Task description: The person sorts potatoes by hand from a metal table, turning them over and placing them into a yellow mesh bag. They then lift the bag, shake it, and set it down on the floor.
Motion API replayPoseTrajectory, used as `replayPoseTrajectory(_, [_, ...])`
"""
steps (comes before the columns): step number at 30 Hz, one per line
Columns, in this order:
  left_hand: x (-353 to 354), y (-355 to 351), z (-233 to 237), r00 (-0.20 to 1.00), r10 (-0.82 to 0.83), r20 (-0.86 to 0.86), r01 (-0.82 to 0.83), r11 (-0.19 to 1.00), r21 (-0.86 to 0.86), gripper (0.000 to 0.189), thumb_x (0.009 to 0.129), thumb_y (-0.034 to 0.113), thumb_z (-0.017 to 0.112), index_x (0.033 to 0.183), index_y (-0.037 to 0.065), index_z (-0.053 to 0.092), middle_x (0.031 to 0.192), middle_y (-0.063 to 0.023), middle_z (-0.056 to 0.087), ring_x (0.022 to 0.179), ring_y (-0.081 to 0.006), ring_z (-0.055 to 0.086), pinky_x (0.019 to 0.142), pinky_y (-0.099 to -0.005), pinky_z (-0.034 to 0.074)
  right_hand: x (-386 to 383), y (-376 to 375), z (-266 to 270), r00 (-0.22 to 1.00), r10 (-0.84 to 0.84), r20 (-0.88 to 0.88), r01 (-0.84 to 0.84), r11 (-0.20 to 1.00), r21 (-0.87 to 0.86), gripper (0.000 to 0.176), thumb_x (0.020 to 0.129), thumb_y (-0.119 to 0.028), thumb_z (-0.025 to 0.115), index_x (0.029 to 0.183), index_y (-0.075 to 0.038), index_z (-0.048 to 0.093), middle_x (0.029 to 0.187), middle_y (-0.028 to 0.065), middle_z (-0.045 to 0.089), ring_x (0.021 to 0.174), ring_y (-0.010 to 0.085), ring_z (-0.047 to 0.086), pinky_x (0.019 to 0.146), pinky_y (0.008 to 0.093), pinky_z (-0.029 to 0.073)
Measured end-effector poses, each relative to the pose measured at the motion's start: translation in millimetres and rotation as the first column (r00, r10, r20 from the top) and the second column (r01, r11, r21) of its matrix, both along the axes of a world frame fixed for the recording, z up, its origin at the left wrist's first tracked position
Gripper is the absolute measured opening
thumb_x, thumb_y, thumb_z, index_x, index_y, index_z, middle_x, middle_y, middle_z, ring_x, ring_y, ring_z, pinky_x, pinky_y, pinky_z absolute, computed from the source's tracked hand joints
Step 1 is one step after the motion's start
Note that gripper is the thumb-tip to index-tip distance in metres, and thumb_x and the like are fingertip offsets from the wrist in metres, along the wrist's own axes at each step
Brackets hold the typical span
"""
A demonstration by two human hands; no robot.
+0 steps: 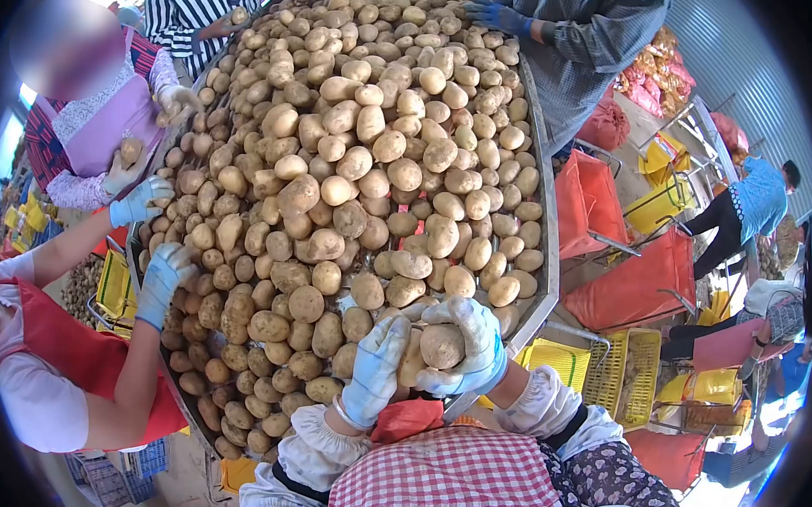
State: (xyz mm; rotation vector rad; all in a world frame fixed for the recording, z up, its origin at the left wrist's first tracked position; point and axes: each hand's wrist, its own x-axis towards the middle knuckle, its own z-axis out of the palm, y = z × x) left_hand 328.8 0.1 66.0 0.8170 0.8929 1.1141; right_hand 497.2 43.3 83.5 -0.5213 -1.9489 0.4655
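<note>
At the near edge of a sorting table heaped with potatoes, both my hands wear pale blue and white gloves. My right hand is closed round a roundish brown potato. Just left of it, my left hand grips another potato, which is partly hidden between the two hands. A red cloth lies below my hands, against my checked apron.
Co-workers' gloved hands reach over the left side, and another's blue gloves rest at the far right corner. Red bins and yellow crates stand along the right. Filled sacks are piled behind.
</note>
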Motion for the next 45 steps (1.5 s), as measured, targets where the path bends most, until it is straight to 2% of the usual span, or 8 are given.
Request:
replayPoseTrajectory(7, [5.2,9.0,-5.2,0.954,0.271,-0.129,-0.266,0.962,0.061,0.043,0.103,0.035,0.039,0.127,0.002,0.050,0.112,-0.0064,0.059,0.099,-0.0117,0.056,0.084,-0.0262,0.048,5.8,-24.8,-17.6,0.891,-0.183,-0.415,-0.322,0.390,-0.863,0.035,0.094,-0.010,0.050,0.127,0.001,0.053,0.111,0.0081,0.061,0.103,0.0139,0.056,0.092,0.0295,0.045])
replayPoseTrajectory(12, [30.6,6.3,7.1,0.704,0.300,-0.644,0.232,0.759,0.608,0.052,0.100,0.029,0.040,0.143,0.001,0.035,0.148,-0.0152,0.035,0.140,-0.0305,0.025,0.116,-0.0391,0.018,17.0,-23.9,-38.7,0.842,-0.051,-0.537,-0.525,0.151,-0.838,0.057,0.096,-0.029,0.056,0.141,-0.001,0.034,0.132,0.0085,0.050,0.122,0.0182,0.046,0.104,0.0328,0.036])
replayPoseTrajectory(15, [27.3,22.2,18.6,0.968,0.006,-0.252,0.134,0.834,0.536,0.054,0.095,0.023,0.048,0.143,0.002,0.034,0.148,-0.0178,0.034,0.139,-0.0372,0.024,0.115,-0.0449,0.017,24.6,-23.3,-27.4,0.775,-0.181,-0.606,-0.602,0.082,-0.794,0.061,0.090,-0.036,0.064,0.137,-0.005,0.039,0.123,0.0069,0.055,0.111,0.0181,0.054,0.095,0.0345,0.046])
replayPoseTrajectory(21, [-83.2,167.3,18.4,-0.266,0.672,-0.692,0.122,0.735,0.667,0.065,0.083,0.024,0.064,0.141,0.010,0.037,0.142,-0.0196,0.038,0.130,-0.0385,0.036,0.110,-0.0455,0.030,133.8,-67.3,-31.2,0.842,-0.378,-0.384,-0.413,0.006,-0.911,0.073,0.083,-0.056,0.061,0.127,0.001,0.047,0.102,0.0199,0.064,0.076,0.0304,0.066,0.066,0.0428,0.056])
replayPoseTrajectory(27, [-126.4,186.6,-39.6,0.299,0.559,-0.774,0.069,0.796,0.602,0.060,0.081,0.026,0.070,0.134,0.008,0.047,0.130,-0.0190,0.053,0.119,-0.0334,0.051,0.102,-0.0411,0.040,238.8,-120.6,-103.7,0.793,-0.537,-0.289,-0.486,-0.271,-0.831,0.060,0.088,-0.041,0.059,0.134,-0.005,0.043,0.123,0.0141,0.057,0.097,0.0293,0.062,0.082,0.0378,0.052])
replayPoseTrajectory(32, [-85.5,114.9,6.0,0.962,0.269,-0.044,-0.272,0.956,-0.112,0.053,0.092,0.052,0.051,0.121,0.008,0.056,0.108,-0.0085,0.065,0.079,-0.0145,0.063,0.054,-0.0322,0.050,204.9,-95.8,-83.6,0.576,-0.575,0.581,0.814,0.333,-0.476,0.048,0.091,-0.019,0.058,0.134,-0.001,0.046,0.117,0.0152,0.062,0.101,0.0274,0.063,0.085,0.0326,0.050])
replayPoseTrajectory(39, [2.6,76.7,11.5,0.866,0.062,0.496,0.040,0.980,-0.194,0.050,0.102,0.039,0.031,0.132,0.002,0.048,0.128,-0.0140,0.055,0.119,-0.0274,0.054,0.102,-0.0388,0.044,30.6,-8.2,11.4,0.828,-0.035,-0.559,-0.530,0.277,-0.802,0.083,0.092,-0.030,0.059,0.152,-0.009,0.005,0.152,0.0184,0.022,0.135,0.0253,0.033,0.106,0.0414,0.034])
replayPoseTrajectory(45, [-5.3,67.2,9.5,0.687,0.490,-0.536,0.030,0.718,0.695,0.041,0.101,0.023,0.033,0.131,-0.001,0.049,0.136,-0.0154,0.048,0.130,-0.0287,0.040,0.111,-0.0390,0.027,4.6,4.2,-7.5,0.754,-0.221,-0.619,-0.523,0.369,-0.769,0.060,0.085,-0.022,0.067,0.136,-0.006,0.039,0.124,0.0091,0.051,0.113,0.0186,0.051,0.094,0.0338,0.046])
